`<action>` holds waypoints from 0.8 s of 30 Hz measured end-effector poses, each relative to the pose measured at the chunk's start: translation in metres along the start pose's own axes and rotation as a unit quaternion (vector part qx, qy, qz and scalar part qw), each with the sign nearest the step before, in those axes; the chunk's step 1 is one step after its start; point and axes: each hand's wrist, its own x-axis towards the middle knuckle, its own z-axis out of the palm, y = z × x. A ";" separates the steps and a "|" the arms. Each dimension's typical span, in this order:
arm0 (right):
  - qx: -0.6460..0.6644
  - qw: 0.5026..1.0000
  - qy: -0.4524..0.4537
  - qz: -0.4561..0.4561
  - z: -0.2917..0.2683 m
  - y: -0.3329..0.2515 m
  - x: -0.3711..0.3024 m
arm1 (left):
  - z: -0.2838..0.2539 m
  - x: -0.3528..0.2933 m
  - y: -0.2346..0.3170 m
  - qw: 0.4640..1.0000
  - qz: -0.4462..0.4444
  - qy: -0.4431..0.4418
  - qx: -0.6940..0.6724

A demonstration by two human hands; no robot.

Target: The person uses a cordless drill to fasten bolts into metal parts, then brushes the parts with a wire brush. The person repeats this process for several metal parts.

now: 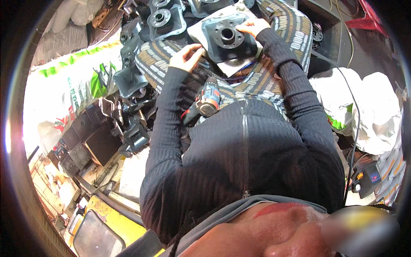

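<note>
On my lap lies a grey metal housing (pixel 210 46) with a square flared base and a round drilled flange around a central tube (pixel 228 35). A white cloth or pad (pixel 234 67) sits beneath it. The fingertips of my right hand (pixel 256 28) are pressed together at the flange's upper right rim; whatever small thing they may hold is hidden. Beside the housing's left edge is my left hand (pixel 187 58), loosely curled, thumb and fingers apart, with nothing visible in it. A blue and black cordless drill (pixel 209 100) rests in my lap, nearer to me than the housing.
Similar metal housings (pixel 166 21) are heaped beyond my knees, and more parts (pixel 136 132) pile up on the left. A large white sack (pixel 70 92) stands left, white bags (pixel 376 113) right. A dark cable (pixel 354 128) hangs on the right. A yellow chair (pixel 128 222) is at lower left.
</note>
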 end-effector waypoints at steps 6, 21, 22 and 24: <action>-0.029 1.000 -0.006 0.010 0.014 0.036 0.025 | -0.018 -0.081 -0.015 0.995 -0.061 0.023 -0.078; -0.062 0.998 -0.023 0.015 0.008 0.035 0.017 | 0.024 -0.140 -0.006 0.916 -0.014 -0.022 0.401; -0.068 0.997 -0.022 0.008 0.009 0.036 0.017 | 0.023 -0.139 -0.007 0.924 -0.013 -0.017 0.383; -0.066 0.997 -0.024 0.024 0.010 0.038 0.019 | 0.015 -0.135 -0.006 0.959 -0.030 -0.019 0.281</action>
